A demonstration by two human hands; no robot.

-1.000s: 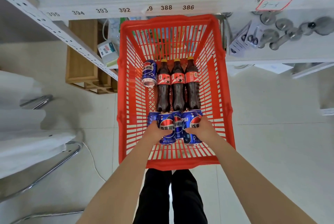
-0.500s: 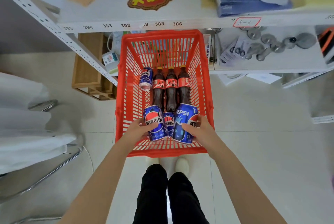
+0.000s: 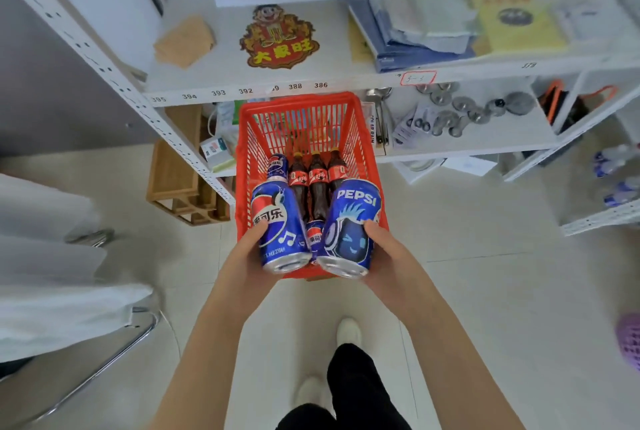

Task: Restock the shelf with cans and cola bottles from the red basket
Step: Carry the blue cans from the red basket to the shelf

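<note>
Tiled floor [image 3: 485, 308], white metal shelf unit [image 3: 221, 94] straight ahead. The red basket [image 3: 364, 155] sits on the floor, far end under the numbered shelf edge. L hand [image 3: 247, 251] grips a blue Pepsi can w/ Chinese lettering [image 3: 277, 221]; R hand [image 3: 389, 251] grips a 2nd Pepsi can [image 3: 351, 218]. Both are held above the basket's near end. Can axes lean apart in a V, bases toward the camera, tops pointing fwd at the shelf. The shelf lies ahead of both hands, neither clearly nearer. Left in the basket: three cola bottles [image 3: 318, 183], a loose can [image 3: 277, 166] beside them, another can [image 3: 314, 237] nearer.

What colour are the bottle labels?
Red, on the dark bottles; the head view shows them.
</note>
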